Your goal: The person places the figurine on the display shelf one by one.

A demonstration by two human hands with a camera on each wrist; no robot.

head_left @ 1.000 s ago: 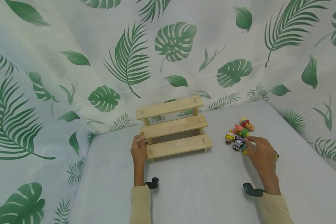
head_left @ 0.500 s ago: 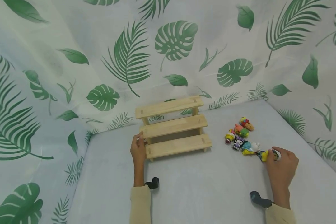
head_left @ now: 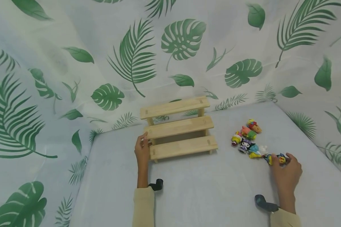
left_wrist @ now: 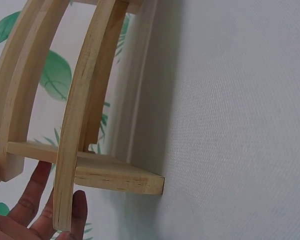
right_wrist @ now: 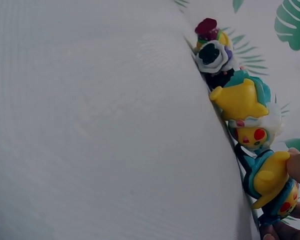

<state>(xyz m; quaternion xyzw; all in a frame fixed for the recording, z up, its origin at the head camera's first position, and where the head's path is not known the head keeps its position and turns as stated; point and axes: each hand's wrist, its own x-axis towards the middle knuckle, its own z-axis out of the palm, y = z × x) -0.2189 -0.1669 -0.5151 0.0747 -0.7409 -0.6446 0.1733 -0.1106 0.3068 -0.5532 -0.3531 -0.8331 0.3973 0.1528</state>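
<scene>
A three-tier wooden shelf (head_left: 184,147) stands on the pale surface near the back wall. At its left end, my left hand (head_left: 142,150) grips the side by the middle and lowest steps; the left wrist view shows fingertips (left_wrist: 79,207) behind the board's edge. To the right, my right hand (head_left: 287,173) holds a small yellow toy figurine (right_wrist: 272,172) with a blue outfit and red cheeks, thumb on one side and fingers on the other. The figurine lies on its back at the near end of a cluster of toy figurines.
The cluster holds a yellow figurine with a teal and white costume (head_left: 255,150), a purple-and-black one (head_left: 245,145), and several more behind, including a pink-and-green one (head_left: 248,132). A leaf-patterned sheet (head_left: 182,41) forms the walls around the pale tabletop (head_left: 193,189).
My right hand has moved right and toward me, from the middle of the cluster to the nearest figurine, whose yellow face now shows. My left hand stays at the shelf.
</scene>
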